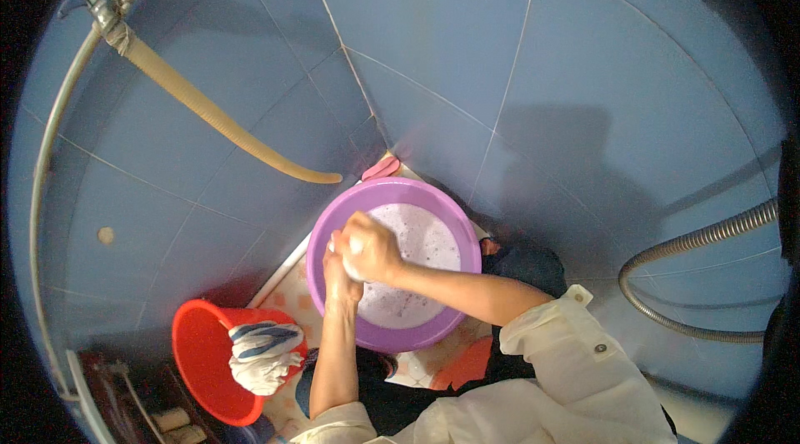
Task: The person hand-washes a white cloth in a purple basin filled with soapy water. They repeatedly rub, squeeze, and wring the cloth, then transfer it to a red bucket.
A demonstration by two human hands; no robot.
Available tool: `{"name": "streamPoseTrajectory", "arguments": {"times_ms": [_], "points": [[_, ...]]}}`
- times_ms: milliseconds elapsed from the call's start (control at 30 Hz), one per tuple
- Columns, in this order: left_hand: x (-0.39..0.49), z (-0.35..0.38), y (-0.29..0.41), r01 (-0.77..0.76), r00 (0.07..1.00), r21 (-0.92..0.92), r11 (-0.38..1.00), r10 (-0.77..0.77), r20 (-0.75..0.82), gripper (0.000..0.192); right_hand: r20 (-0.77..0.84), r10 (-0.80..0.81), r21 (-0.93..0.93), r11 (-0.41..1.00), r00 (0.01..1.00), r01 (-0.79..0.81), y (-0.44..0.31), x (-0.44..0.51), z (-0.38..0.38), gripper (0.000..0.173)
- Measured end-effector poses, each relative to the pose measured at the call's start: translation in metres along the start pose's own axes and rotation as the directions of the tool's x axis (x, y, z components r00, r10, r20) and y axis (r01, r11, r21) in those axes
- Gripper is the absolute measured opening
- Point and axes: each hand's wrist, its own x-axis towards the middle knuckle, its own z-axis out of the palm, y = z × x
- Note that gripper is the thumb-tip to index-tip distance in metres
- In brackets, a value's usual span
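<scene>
A round purple plastic basin [395,344] holds cloudy, sudsy water [419,250] in front of me. Over its left part my two hands are pressed together. My right hand [372,247], slightly blurred, is curled on top of my left hand [340,266]. A small patch of something white shows between them; whether it is foam or cloth I cannot tell. To the lower left a white and blue cloth [265,356] hangs over the rim of a red plastic bucket [194,350].
Blue tiled walls [437,37] meet in a corner behind the basin, where a pink object [381,168] lies. A yellowish ribbed hose [219,119] hangs from a tap [103,9] at the left. A metal flexible hose [656,319] curves in at the right.
</scene>
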Motion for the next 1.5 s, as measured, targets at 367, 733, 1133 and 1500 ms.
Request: {"name": "streamPoseTrajectory", "arguments": {"times_ms": [367, 733, 1133, 1500], "points": [[-0.002, -0.013, 0.006, 0.014, 0.997, -0.123, 0.992, -0.004, 0.076, 0.034, -0.016, -0.134, 0.057, 0.989, 0.991, 0.134, -0.004, -0.008, 0.01, 0.009], [0.004, -0.021, 0.007, 0.082, 0.987, -0.113, 0.99, -0.064, 0.148, 0.035, -0.007, -0.222, -0.003, 0.975, 0.975, 0.222, -0.004, -0.014, 0.009, 0.015], [-0.012, 0.013, 0.014, 0.049, 0.997, -0.049, 0.998, -0.051, -0.058, 0.037, -0.029, -0.16, -0.045, 0.986, 0.987, 0.158, 0.004, 0.007, -0.003, 0.017], [-0.015, -0.013, 0.059, -0.154, 0.972, -0.479, 0.864, 0.221, 0.086, 0.028, 0.703, 0.472, 0.432, 0.31, 0.531, -0.847, 0.021, 0.035, -0.031, 0.038]]}}
